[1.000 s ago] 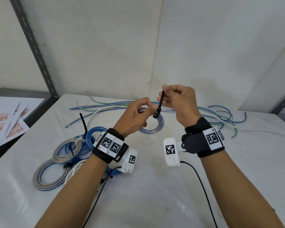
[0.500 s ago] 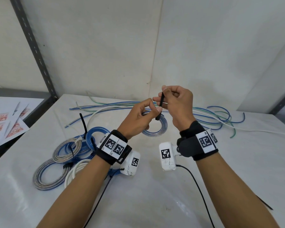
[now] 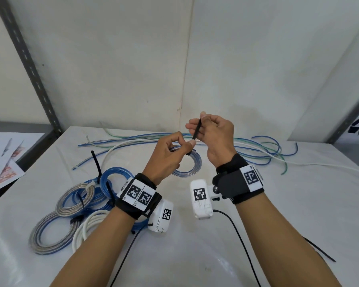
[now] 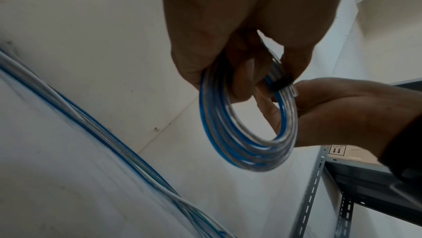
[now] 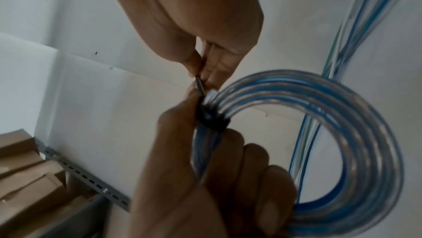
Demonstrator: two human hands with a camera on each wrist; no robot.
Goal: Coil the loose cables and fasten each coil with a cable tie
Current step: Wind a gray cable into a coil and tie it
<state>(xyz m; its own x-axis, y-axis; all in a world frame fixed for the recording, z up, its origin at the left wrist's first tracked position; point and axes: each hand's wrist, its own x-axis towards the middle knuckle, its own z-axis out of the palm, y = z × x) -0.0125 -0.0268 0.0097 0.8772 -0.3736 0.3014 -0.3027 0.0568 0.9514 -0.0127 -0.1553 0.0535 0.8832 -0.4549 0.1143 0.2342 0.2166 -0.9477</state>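
Black tie (image 3: 195, 132) is looped round the blue-and-clear coil (image 3: 188, 165), band cinched on the strands just beside the left thumb; loose tail runs up and away from the coil. Coil is held in the air above the tabletop (image 3: 257, 214), near its far middle.

Left hand (image 3: 167, 157): grip curled round the coil next to the band, thumb and forefinger pinching the strands. In the left wrist view the coil (image 4: 246, 124) hangs below the fingers with the band (image 4: 279, 83) at its top right.

Right hand (image 3: 214, 137): grip pinching the tie tail between thumb and fingers, just above the coil. Right wrist view shows the same: band (image 5: 212, 118) on the coil (image 5: 331, 151), tail rising from it into the pinch.

Loose cables (image 3: 263, 150), blue, clear, green and white, lie on the tabletop behind the coil. Tied coils (image 3: 77, 204) lie on the tabletop left of and nearer than the held coil, under the left forearm. Printed sheets (image 3: 2, 162) sit further left, off the tabletop. One spare tie (image 3: 319, 250) lies near the right forearm.
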